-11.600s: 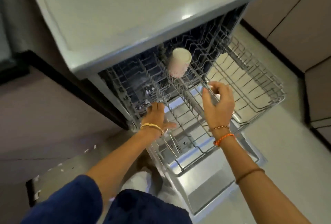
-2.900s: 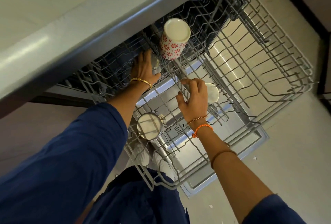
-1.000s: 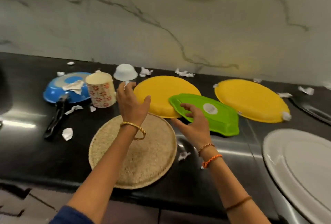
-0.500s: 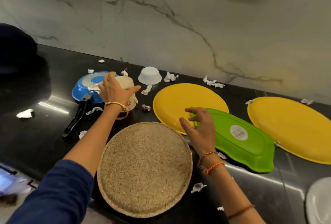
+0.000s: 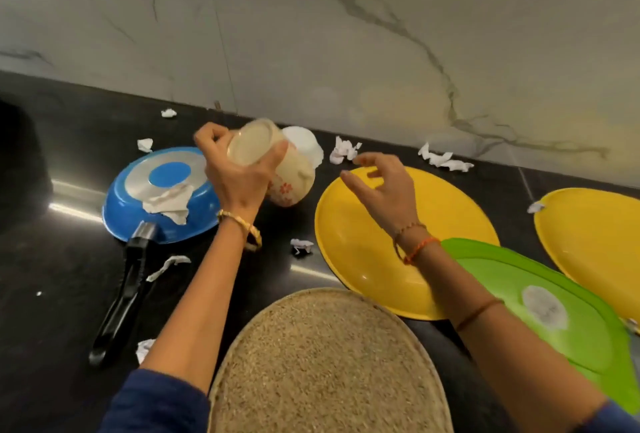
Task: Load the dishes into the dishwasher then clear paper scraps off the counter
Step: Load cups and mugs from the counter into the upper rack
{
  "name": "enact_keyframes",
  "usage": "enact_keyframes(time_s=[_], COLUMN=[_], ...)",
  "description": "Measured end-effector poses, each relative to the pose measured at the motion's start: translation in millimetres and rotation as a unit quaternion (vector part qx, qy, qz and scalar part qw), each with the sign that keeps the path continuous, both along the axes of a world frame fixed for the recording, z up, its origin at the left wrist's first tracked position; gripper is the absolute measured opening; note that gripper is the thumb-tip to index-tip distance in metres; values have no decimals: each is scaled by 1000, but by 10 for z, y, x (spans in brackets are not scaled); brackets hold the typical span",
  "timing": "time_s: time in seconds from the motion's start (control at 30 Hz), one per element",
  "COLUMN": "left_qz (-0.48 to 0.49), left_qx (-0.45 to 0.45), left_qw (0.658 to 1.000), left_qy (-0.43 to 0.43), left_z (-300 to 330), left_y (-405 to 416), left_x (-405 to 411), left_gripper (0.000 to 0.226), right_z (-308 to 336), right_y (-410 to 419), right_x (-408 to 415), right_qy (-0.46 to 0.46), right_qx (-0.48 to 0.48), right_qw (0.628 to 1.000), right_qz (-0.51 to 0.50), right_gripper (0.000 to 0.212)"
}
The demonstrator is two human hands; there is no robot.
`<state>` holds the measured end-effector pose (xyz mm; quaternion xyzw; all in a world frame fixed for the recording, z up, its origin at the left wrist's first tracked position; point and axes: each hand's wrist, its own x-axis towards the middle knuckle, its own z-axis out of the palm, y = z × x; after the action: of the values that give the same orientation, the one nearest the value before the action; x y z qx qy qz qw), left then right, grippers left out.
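**Cup lifted and tipped, loose scraps all round**

While the left hand [image 5: 239, 173] grips the floral cup [image 5: 273, 166] round its base end, fingers and thumb curled about it, the cup hangs tilted above the counter [image 5: 62, 294] with its bottom turned to the camera. That tilt is the first risk, as I judge it: the hold sits near one end only, so a slip would drop the cup onto the blue pan [image 5: 162, 193] or the white bowl [image 5: 304, 145] just behind it. The cup is blurred, so how firm the hold is I cannot tell.

The right hand [image 5: 384, 190] hovers over the near yellow plate [image 5: 363, 259], fingers loosely spread and holding nothing. If it goes for the bowl, its path passes just beside the cup, and a knock is possible.

Outward, scraps [image 5: 343, 150] lie along the counter's back edge by the wall, one rests on the upturned pan, others near the pan's handle [image 5: 121, 297]. A sleeve swept low could push them off the front edge.

Open room is thin. The woven mat [image 5: 322, 363] fills the front edge, the green tray [image 5: 554, 311] overlaps the near plate, a second yellow plate [image 5: 595, 245] lies toward the right end. The barest stretch is the left end, beyond the handle.
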<state>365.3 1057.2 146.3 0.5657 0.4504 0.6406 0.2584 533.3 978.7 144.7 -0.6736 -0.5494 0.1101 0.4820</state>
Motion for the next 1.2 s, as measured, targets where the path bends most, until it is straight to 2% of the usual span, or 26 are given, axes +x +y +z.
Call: enact_keyframes(time_s=[0.17,0.33,0.47,0.53,0.6,0.7,0.77,0.9,0.97,1.07,1.13,1.2], left_qz=[5,-15,-23,-15,-13,-23,-38,-69,-102,-167,-206,-261], left_qx=[6,4,-27,-14,7,15,19,79,103,134,168,189], left_qw=[997,996,987,985,986,984,982,988,986,977,963,944], left_qy=[-78,-90,-157,-172,-166,-175,-182,-114,-79,-12,48,68], left_z=[-56,-222,-243,-244,-226,-183,-129,89,228,397,493,588], left_y=[336,447,509,514,515,495,459,302,145,-204,-543,-911], left_x=[76,68,33,-4,-43,-79,-82,-37,56,270,459,640], left_gripper=[70,65,69,68,66,73,74,66,62,60,67,73], right_z=[-214,-372,-477,-467,-408,-230,-101,77,149,269,346,418], right_y=[756,1476,1757,1751,1683,1510,1319,638,175,-476,-948,-1431], right_x=[-26,-38,-126,-163,-184,-180,-106,127,215,287,338,343], right_qy=[-111,-142,-151,-136,-131,-179,-210,-261,-212,-59,38,168], right_qx=[-96,-136,-176,-161,-136,-45,11,93,99,109,134,165], right_qw=[987,978,970,976,981,982,978,955,959,966,951,926], right_qz=[59,68,79,60,44,23,-3,-110,-161,-228,-276,-294], right_gripper=[58,79,76,72,77,88,87,85,92,97,94,86])
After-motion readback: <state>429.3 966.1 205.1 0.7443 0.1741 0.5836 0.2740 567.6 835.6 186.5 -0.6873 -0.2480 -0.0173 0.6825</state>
